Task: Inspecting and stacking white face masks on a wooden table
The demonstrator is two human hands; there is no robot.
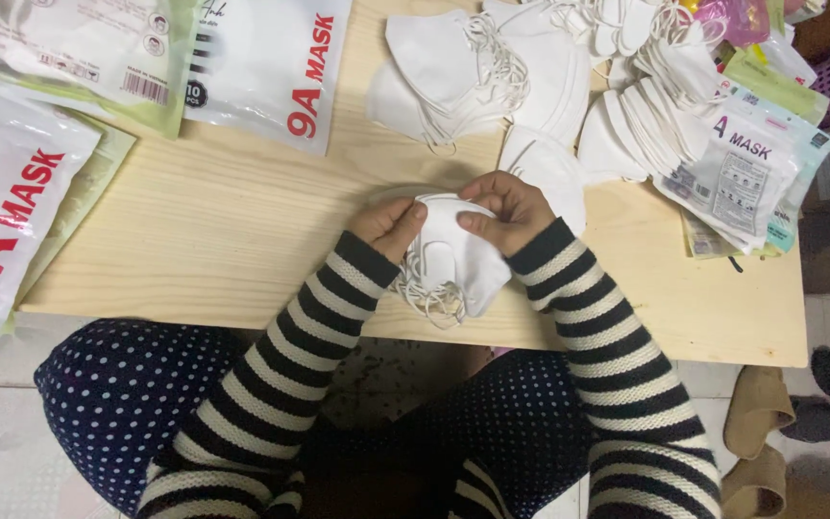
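Observation:
A small stack of folded white face masks (pixel 463 258) with tangled ear loops lies at the near edge of a low wooden table (pixel 223 231). My left hand (pixel 388 223) grips the stack's left side. My right hand (pixel 503 207) pinches its top right edge. Both sleeves are black and white striped.
Piles of loose white masks (pixel 492 67) cover the table's far middle and right. Printed white mask bags (pixel 271 58) lie at the far left, and more bags (pixel 746 168) at the right edge. Another bag (pixel 2 211) overhangs the left side. Slippers (pixel 761 432) rest on the floor at right.

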